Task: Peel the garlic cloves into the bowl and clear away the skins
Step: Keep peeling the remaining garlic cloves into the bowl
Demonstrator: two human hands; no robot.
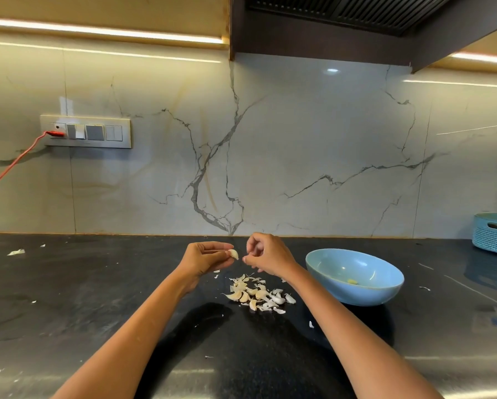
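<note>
The left hand (204, 256) pinched a pale, curved clove (233, 254). The right hand (266, 259) was curled, maybe pinching some skin; I cannot tell. The blue bowl (355, 276) stood near.

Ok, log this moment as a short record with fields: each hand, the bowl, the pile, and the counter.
left hand: pinches a garlic clove above the counter
right hand: fingers curled beside the clove; whether it holds a bit of skin is unclear
bowl: blue, right of the hands, one small yellowish piece inside
pile: cloves and skins mixed, below the hands
counter: dark, stray skin scraps
</note>
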